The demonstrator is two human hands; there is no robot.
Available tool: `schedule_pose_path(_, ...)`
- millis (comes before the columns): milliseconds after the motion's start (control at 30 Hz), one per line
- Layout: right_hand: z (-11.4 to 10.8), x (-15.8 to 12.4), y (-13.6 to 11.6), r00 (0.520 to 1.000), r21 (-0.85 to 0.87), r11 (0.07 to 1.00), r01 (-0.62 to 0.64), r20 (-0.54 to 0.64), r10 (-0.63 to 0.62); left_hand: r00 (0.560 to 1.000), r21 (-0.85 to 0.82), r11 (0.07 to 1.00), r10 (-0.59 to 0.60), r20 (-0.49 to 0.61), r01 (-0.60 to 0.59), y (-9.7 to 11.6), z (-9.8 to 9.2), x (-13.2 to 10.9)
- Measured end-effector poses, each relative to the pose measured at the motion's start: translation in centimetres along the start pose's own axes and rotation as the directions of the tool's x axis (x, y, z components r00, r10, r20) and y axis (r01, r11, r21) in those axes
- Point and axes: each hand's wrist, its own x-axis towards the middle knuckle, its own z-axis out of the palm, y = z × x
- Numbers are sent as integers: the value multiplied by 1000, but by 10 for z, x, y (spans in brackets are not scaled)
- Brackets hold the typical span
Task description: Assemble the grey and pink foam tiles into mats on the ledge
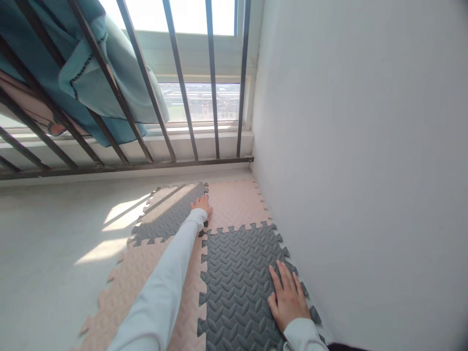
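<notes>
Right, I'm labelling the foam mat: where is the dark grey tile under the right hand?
In the head view, that dark grey textured foam tile lies low, just right of centre, between the nearer pink foam tile and the white wall.

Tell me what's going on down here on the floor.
A person in white sleeves is handling textured, square, foam-looking puzzle mats, laid in a dark grey and pale pink checkerboard beside a smooth white wall. The left hand is at the seam between the far dark grey mat and the far pale pink mat. The right hand lies palm down on the near dark grey mat, toward its wall-side edge.
</notes>
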Motion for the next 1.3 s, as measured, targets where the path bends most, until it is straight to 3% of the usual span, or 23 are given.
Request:
schedule_pose_path(233, -14, 2, -8, 998, 25, 998, -52, 33, 51, 999, -14, 1000, 28, -20, -28, -1, 7, 3)
schedule_pose_path(533, -14, 1, -8, 999, 45, 998, -40, -3, 40, 987, 123, 980, 159, 14, -159, -6, 2, 4)
schedule_pose_path(767, -11, 0, -5, 999, 6, 1000, 1, -37, 0, 992, 14, 992, 125, 30, -126, -12, -1, 19)
schedule_pose_path(967, -2, -3, 1, 993, -7, 1000, 27, -111, -28, 999, -133, 990, -44, 28, 48, -5, -3, 38)
schedule_pose_path(1133, 1, -5, 4, 991, -16, 998, 56, -118, -57, 999, -179, 983, -31, -10, 29, -6, -1, 45)
schedule_pose_path(1300, -4, -5, 1, 997, -6, 999, 35, -68, -36, 998, -81, 996, 30, -47, -33, -6, -1, 41)
